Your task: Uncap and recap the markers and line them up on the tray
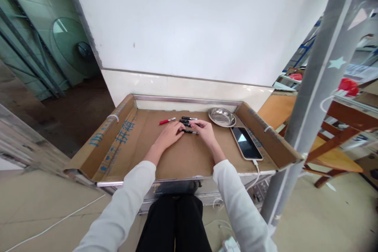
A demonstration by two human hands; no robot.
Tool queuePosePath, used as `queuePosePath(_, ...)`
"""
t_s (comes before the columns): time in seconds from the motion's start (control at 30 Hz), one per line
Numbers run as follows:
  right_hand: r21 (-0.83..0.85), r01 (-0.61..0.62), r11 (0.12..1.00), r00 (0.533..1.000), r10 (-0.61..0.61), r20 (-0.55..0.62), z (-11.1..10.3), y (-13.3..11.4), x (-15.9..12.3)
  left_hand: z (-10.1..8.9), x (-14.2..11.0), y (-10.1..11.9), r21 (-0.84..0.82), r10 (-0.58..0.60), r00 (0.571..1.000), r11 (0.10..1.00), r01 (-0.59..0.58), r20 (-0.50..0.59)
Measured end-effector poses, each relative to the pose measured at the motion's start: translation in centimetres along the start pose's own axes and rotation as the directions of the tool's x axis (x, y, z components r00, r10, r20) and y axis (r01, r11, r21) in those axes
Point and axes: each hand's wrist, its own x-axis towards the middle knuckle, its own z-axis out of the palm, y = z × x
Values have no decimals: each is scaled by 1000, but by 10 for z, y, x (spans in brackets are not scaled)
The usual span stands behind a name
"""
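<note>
Several black pens [189, 118] lie gathered by left hand [171, 134] and right hand [206, 130], fingers bent, whether gripping I cannot tell; one red pen [165, 121] lies apart, ungathered.

Blue printed Chinese characters [125, 132], apparently 拆箱, mark the left of the brown cardboard lining [183, 159]; blue print [256, 141] at right is illegible.

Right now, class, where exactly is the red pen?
In the head view, the red pen lies on the cardboard, just beyond the left hand and to the left of the black pens.
</note>
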Motion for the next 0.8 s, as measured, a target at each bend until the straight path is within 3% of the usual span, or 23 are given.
queuePosePath(0.17, -268, 139, 953, 986, -107, 130, -1, 5, -4, 5, 2, -5, 87, -46, 997, 995, 51, -63)
queuePosePath(0.33, -575, 256, 777, 960, -133, 247, -2, 5, -7, 3, 3, -4, 103, -66, 993, 992, 75, -93)
queuePosePath(0.6, -571, 294, 767, 944, -139, 299, -5, 7, -7, 2, 2, -1, 78, 16, 997, 997, -10, -70)
queuePosePath(0.7, -616, 330, 715, 938, -176, 297, -9, 5, -6, 1, 1, 2, 27, 71, 997, 997, -71, -24)
queuePosePath(0.8, -605, 316, 731, 943, -174, 283, -11, 7, -4, 1, 1, 3, -2, 81, 997, 997, -80, 10)
